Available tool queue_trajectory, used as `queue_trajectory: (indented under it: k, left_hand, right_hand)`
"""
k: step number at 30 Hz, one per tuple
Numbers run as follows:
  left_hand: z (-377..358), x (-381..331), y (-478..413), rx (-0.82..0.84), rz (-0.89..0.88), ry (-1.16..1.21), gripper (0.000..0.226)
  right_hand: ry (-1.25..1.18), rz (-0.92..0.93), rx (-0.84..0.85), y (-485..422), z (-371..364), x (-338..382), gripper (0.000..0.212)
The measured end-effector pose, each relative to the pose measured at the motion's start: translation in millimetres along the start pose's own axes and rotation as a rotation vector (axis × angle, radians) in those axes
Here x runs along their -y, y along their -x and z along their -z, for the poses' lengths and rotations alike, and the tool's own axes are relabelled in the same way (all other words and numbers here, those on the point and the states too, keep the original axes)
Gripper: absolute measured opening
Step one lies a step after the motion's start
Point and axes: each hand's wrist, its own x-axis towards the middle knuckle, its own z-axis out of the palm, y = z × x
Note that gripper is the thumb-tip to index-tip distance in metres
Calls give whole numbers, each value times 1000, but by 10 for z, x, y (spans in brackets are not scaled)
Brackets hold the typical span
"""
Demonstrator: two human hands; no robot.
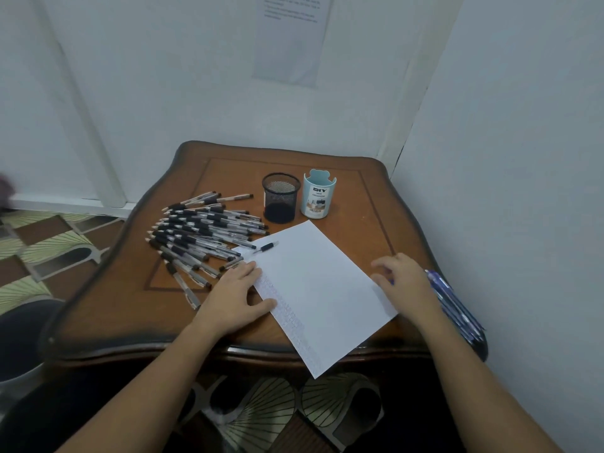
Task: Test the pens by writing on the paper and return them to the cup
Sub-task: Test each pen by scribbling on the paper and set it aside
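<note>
A white sheet of paper (pixel 318 289) lies tilted on the brown wooden table (pixel 353 197), with faint writing along its left edge. One black-grip pen (pixel 266 247) lies at the paper's upper left corner. A large pile of black-grip pens (pixel 199 232) spreads over the table's left half. A black mesh cup (pixel 280 197) and a light blue cup (pixel 317 194) stand side by side behind the paper. My left hand (pixel 237 297) presses flat on the paper's left edge. My right hand (pixel 403 279) hovers with loose fingers over the paper's right edge, holding nothing I can see.
Several blue pens (pixel 454 305) lie in a bunch at the table's right edge, beside the wall. A grey bin (pixel 23 338) stands on the patterned floor at the lower left. White walls close in behind and to the right of the table.
</note>
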Motion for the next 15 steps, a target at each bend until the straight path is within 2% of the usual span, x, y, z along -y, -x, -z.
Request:
queue_trajectory:
  k: [3, 6, 10, 15]
  left_hand:
    - [-7, 6, 5, -29, -12, -13, 85]
    - [-13, 16, 13, -34, -4, -3, 89]
    - [-21, 22, 4, -43, 9, 12, 95]
    - [-67, 69, -19, -68, -7, 19, 91]
  right_hand:
    - [-56, 153, 118, -245, -295, 402, 23]
    - [-50, 226, 238, -496, -592, 793, 30]
    - [28, 335, 266, -751, -886, 1218, 42]
    - [79, 432, 271, -876, -1042, 1458, 30]
